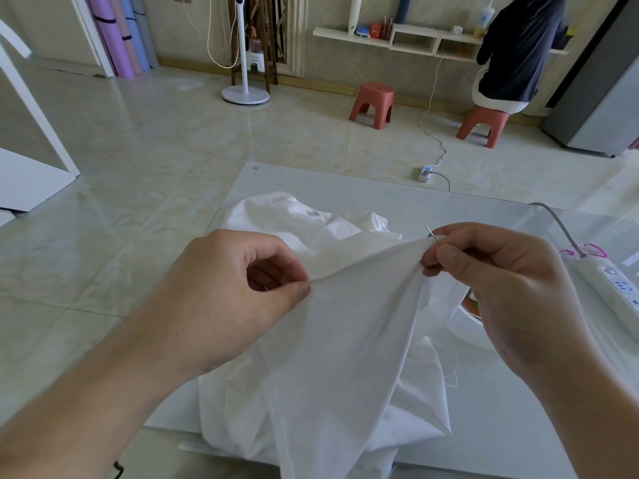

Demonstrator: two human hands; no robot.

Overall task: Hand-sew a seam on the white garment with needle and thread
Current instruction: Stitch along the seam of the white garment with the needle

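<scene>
The white garment [345, 333] lies bunched on a pale table [397, 195] and is lifted between my hands, its top edge stretched taut. My left hand [235, 288] pinches that edge between thumb and forefinger. My right hand [501, 281] pinches the other end of the edge together with a thin steel needle [431, 234], whose tip points up and to the left above the cloth. A fine white thread [453, 371] hangs loosely below my right hand.
A white power strip [619, 288] with a grey cable and a pink band lies at the table's right edge. A white round object [463, 326] shows under my right hand. Across the tiled floor are two red stools [371, 103], a fan stand and a seated person [518, 50].
</scene>
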